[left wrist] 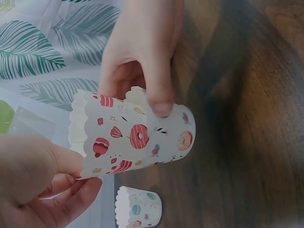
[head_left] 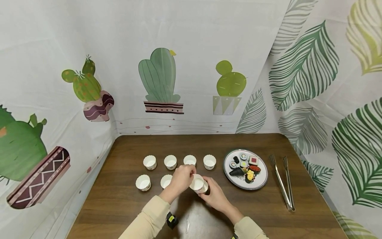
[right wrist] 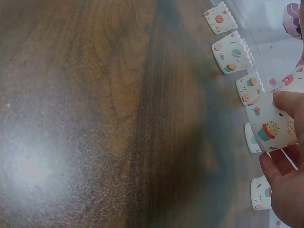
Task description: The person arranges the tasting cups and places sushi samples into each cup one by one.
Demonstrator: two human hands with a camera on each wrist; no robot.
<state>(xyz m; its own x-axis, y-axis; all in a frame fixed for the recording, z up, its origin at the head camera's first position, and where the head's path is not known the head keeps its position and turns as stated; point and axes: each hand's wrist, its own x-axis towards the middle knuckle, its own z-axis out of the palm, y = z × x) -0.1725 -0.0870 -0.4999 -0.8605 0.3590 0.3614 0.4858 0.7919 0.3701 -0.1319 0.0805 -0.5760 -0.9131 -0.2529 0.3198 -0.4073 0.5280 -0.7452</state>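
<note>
Two nested paper baking cups with scalloped rims and a pastry print are held above the table. My left hand (head_left: 182,177) pinches the rim of the upper baking cup (left wrist: 114,135), thumb and fingertips at its edge in the left wrist view. My right hand (head_left: 216,196) grips the lower baking cup (left wrist: 183,135), its thumb on the wall. The upper cup sits partway inside the lower one, standing well out of it. More baking cups stand apart on the table: a back row including this cup (head_left: 210,161), and a front row including this cup (head_left: 143,182).
Right of the cups, a round plate (head_left: 228,177) bears sushi-like pieces (head_left: 237,171). Beyond it metal tongs (head_left: 283,186) lie spread on the brown wooden table (head_left: 119,212). Printed cloth (head_left: 197,30) hangs behind and along the sides.
</note>
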